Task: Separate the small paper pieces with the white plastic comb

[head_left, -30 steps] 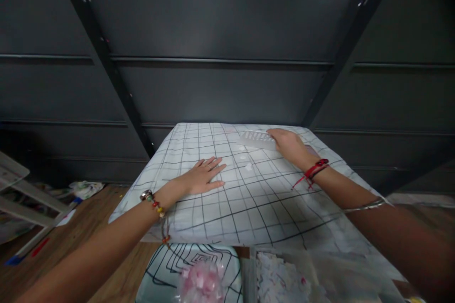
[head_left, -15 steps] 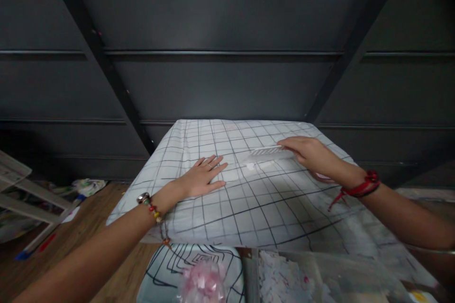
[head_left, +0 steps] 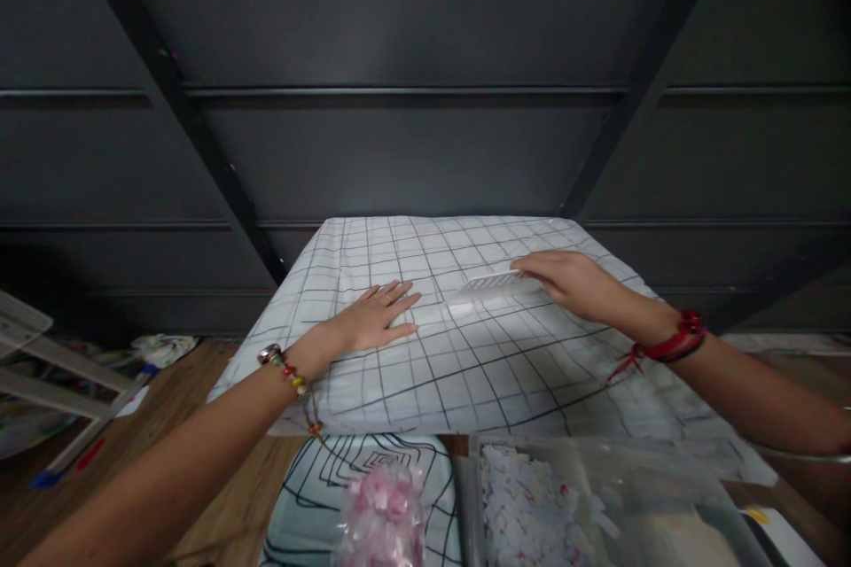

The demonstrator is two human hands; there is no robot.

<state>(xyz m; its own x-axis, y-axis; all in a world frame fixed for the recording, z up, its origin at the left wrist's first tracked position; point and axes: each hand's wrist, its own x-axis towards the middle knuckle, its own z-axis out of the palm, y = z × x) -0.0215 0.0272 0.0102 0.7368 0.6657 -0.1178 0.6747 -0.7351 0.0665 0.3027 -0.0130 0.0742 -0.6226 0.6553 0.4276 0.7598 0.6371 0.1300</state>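
My left hand (head_left: pixel 376 316) lies flat on the white checked tablecloth (head_left: pixel 412 381), its fingers spread and holding nothing. To its right, my right hand (head_left: pixel 565 279) pinches a thin, flat white plastic piece (head_left: pixel 488 287) by its right end. A row of slots runs along the upper part of this piece; its exact kind I cannot make out. It is tilted, with its lower edge at or just above the cloth. My right fingertips are partly hidden behind the hand.
Below the table's front edge, a bag of pink wrapped items (head_left: pixel 386 505) rests on a patterned stool (head_left: pixel 299 496). Beside it stands a clear plastic bin (head_left: pixel 638 469) with white printed pieces. Dark panels (head_left: pixel 412 159) rise behind the table. A pale metal frame (head_left: pixel 66 381) stands at left.
The view has shifted slightly, showing more of the stool and bin. My right hand keeps its hold on the white piece, and a pinkish thing under my right wrist no longer shows.
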